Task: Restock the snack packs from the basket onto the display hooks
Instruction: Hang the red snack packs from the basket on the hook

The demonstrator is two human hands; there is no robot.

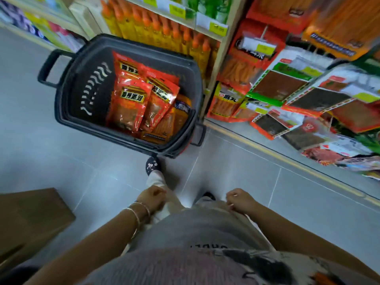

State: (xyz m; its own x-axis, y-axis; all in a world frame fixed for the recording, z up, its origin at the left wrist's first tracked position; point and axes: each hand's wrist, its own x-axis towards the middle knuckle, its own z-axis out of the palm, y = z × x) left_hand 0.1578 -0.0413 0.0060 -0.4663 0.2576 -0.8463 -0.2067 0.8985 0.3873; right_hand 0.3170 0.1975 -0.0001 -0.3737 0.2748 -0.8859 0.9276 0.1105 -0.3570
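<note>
Our left hand (153,197) hangs in front of our grey shirt (195,233), its fingers (160,192) loosely curled and holding nothing, with thin bangles (136,210) on the wrist. Our right hand (239,199) sits level with it and a little apart, fingers (230,197) curled narrow at the shirt's hem. We cannot tell whether they pinch the cloth or only touch it. The dark plastic basket (67,93) stands on the grey tiled floor (51,153) well ahead of both sets of fingers, nearer the left ones, and neither hand touches it. Inside it the red and orange snack packs (128,103) lie overlapping against the side farther from the left fingers. Ahead of the right fingers and out to their far side, hanging packs (277,85) crowd together in rows; the hooks that bear them are too blurred to make out. Beyond the basket a shelf (202,30) holds yellow bottles (156,31) with orange caps. A patterned slipper (153,164) shows between the left fingers and the basket. A brown box (30,219) sits out past the left fingers.
</note>
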